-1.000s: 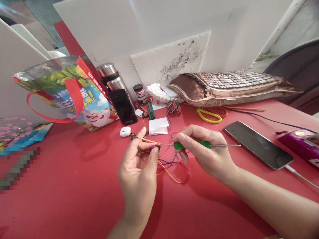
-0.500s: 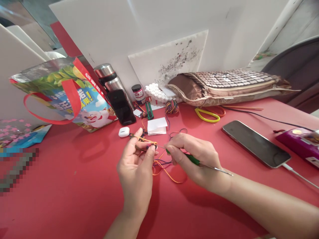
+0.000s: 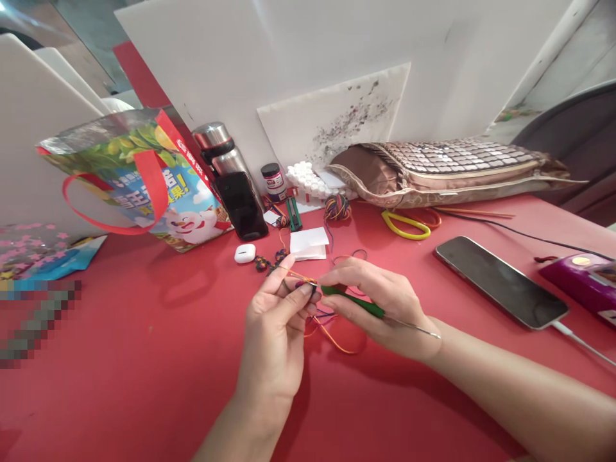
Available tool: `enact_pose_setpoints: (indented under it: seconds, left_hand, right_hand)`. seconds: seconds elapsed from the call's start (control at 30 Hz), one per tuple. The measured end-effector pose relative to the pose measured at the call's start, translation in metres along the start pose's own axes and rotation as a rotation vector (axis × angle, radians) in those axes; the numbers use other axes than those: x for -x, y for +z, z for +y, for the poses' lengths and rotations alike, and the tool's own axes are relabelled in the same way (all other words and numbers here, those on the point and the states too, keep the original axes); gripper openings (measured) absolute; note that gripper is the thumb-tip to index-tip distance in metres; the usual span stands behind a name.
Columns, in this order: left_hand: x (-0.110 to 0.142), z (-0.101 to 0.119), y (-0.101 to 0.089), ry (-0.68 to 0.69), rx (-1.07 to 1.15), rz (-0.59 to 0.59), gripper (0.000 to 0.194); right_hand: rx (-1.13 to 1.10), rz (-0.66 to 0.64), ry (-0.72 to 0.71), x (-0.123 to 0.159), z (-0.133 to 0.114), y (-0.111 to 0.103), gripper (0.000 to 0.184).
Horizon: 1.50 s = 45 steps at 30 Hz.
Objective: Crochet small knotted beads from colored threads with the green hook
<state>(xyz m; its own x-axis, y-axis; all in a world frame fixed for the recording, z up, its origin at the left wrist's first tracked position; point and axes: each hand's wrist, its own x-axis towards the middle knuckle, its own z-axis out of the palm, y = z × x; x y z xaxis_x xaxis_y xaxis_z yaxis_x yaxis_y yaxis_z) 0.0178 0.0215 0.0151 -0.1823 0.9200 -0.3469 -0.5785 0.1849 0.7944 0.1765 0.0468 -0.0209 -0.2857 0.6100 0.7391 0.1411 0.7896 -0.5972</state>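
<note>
Rising from the near edge, both forearms slant toward each other over the red surface (image 3: 168, 385). The left hand (image 3: 276, 327) pinches dark knotted cord (image 3: 299, 284) between thumb and fingers, above the surface. Just beside it, the right hand (image 3: 392, 308), fingers curled, grips a green-handled crochet hook (image 3: 368, 305). Beyond lies folded white paper (image 3: 308, 242).

Smooth red tabletop (image 3: 158, 391), plain white flat panel (image 3: 346, 38) standing behind it, dark curved chair back (image 3: 577, 131) at right, pale light streak (image 3: 260, 16) on the panel

Craft corner: yarn (image 3: 337, 208), red table (image 3: 144, 378)
</note>
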Motion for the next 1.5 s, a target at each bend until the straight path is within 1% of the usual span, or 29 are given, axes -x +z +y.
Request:
enact_pose_setpoints:
  seconds: [0.07, 0.13, 0.27, 0.3, 0.37, 0.43, 0.47, 0.63, 0.8, 0.87, 1.03, 1.27, 1.37, 1.5]
  left_hand:
    - [-0.002, 0.001, 0.001, 0.006, 0.013, 0.001, 0.07]
    - [-0.002, 0.001, 0.002, -0.01, 0.03, -0.009, 0.067]
    - [0.001, 0.0, 0.004, -0.086, 0.055, -0.018, 0.058]
    - [0.002, -0.001, 0.004, -0.07, 0.052, -0.018, 0.056]
    - [0.002, -0.003, 0.002, 0.026, 0.019, -0.024, 0.057]
    - [0.001, -0.007, -0.002, 0.168, -0.071, -0.041, 0.062]
    - [0.001, -0.008, -0.004, 0.217, -0.128, -0.056, 0.063]
    - [0.001, -0.01, -0.01, 0.386, -0.367, -0.123, 0.057]
    - [0.002, -0.01, -0.012, 0.55, -0.464, -0.153, 0.05]
    - [0.001, -0.01, -0.012, 0.57, -0.487, -0.145, 0.049]
    - [-0.002, -0.008, -0.013, 0.566, -0.509, -0.109, 0.051]
    - [-0.004, -0.007, -0.013, 0.549, -0.548, -0.111, 0.049]
    - [-0.005, -0.008, -0.014, 0.552, -0.56, -0.084, 0.047]
    - [-0.007, -0.007, -0.014, 0.539, -0.564, -0.072, 0.048]
  right_hand:
    - [0.039, -0.021, 0.004, 0.001, 0.002, -0.001, 0.009]
    - [0.105, -0.025, -0.038, 0.002, 0.004, 0.0, 0.009]
    - [0.363, 0.003, -0.253, 0.005, 0.007, 0.008, 0.017]
    - [0.43, 0.005, -0.308, 0.006, 0.008, 0.01, 0.02]
    - [0.531, 0.01, -0.352, 0.006, 0.007, 0.014, 0.022]
    - [0.562, 0.02, -0.335, 0.006, 0.004, 0.016, 0.02]
    - [0.55, 0.028, -0.312, 0.005, 0.002, 0.016, 0.019]
    - [0.365, 0.073, -0.187, 0.004, -0.012, 0.008, 0.02]
    - [0.191, 0.068, -0.145, 0.0, -0.017, 0.0, 0.021]
    - [0.153, 0.06, -0.127, -0.001, -0.017, -0.001, 0.022]
    - [0.098, 0.044, -0.079, -0.002, -0.017, -0.006, 0.02]
    - [-0.037, 0.059, 0.08, -0.006, -0.021, -0.012, 0.018]
    - [-0.024, 0.053, 0.07, -0.006, -0.02, -0.012, 0.018]
    - [0.004, 0.041, 0.056, -0.005, -0.02, -0.012, 0.017]
